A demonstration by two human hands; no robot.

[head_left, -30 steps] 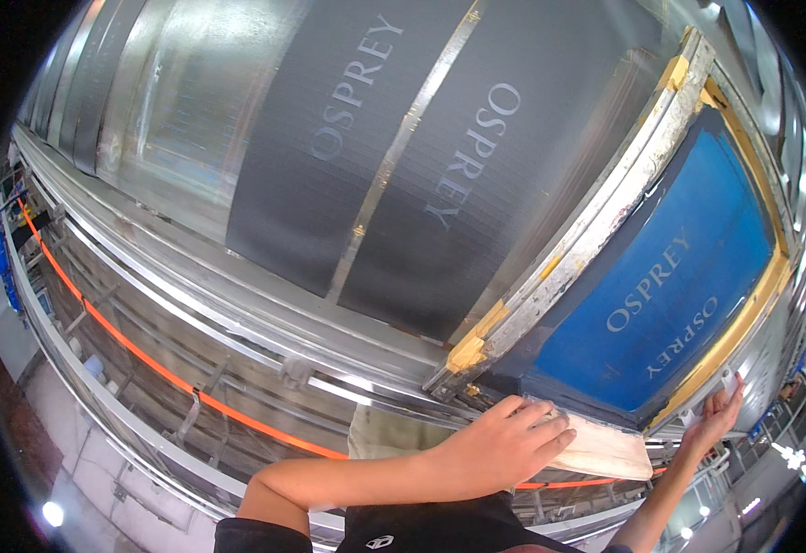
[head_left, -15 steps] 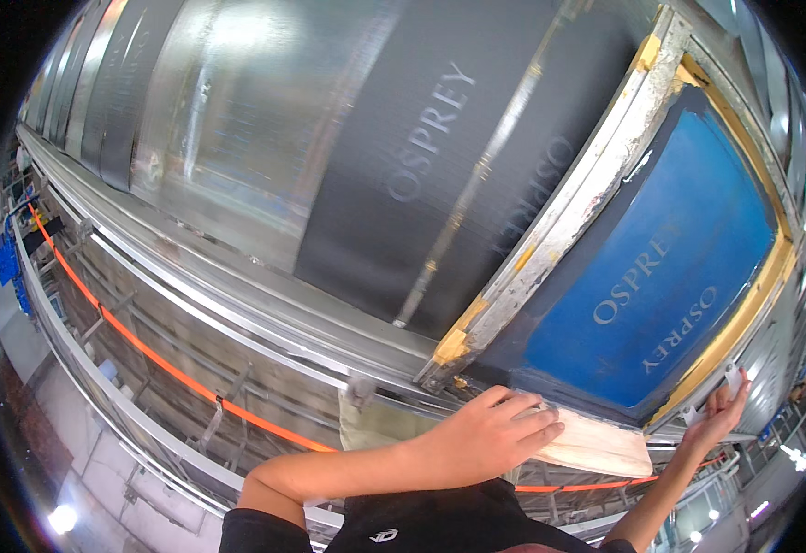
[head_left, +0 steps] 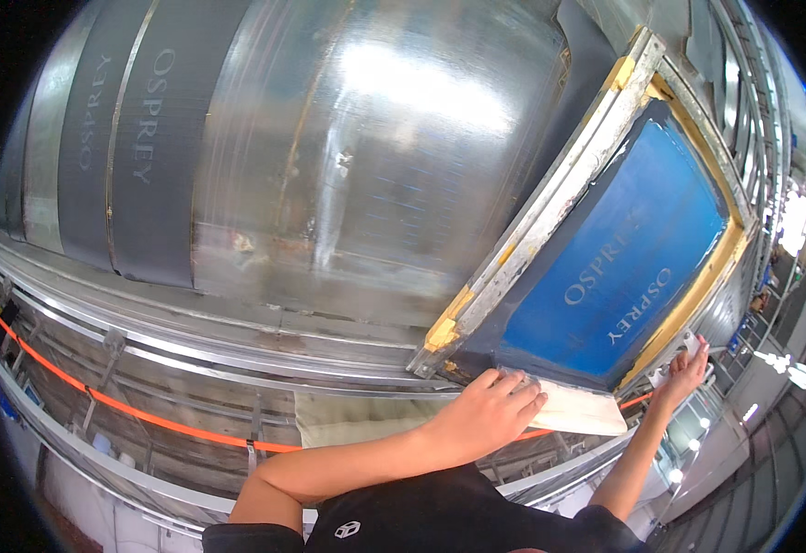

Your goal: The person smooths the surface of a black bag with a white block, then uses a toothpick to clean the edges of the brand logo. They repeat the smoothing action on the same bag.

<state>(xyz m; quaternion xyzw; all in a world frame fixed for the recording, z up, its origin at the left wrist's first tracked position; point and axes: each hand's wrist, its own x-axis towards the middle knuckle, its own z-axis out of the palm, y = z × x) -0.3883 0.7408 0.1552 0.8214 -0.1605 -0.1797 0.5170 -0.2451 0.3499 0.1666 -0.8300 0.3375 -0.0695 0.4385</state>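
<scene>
A screen-printing frame [head_left: 543, 217] with a blue mesh [head_left: 606, 267] lies tilted across my right side. Yellow tape covers parts of its worn edges, and pale lettering shows in the mesh. Over the wooden handle of a squeegee [head_left: 580, 411], at the frame's near end, the fingers of my left hand [head_left: 488, 417] are curled. That hand also sits against the near edge of the frame; its palm side is hidden. At the frame's right near corner, my right hand [head_left: 683, 376] is closed round a pale bracket [head_left: 692, 345].
A long metal-edged table [head_left: 329, 345] runs leftward, carrying dark lettered panels [head_left: 149, 138] and a shiny bare stretch [head_left: 394, 157]. Below its near edge run a rail [head_left: 145, 479] and an orange strip [head_left: 182, 427]. A pale cloth [head_left: 357, 419] hangs by my left forearm.
My view and the frame have shifted rightward along the table. The dark lettered panels now lie farther left, and shiny surface is beside the frame. Both hands keep their holds.
</scene>
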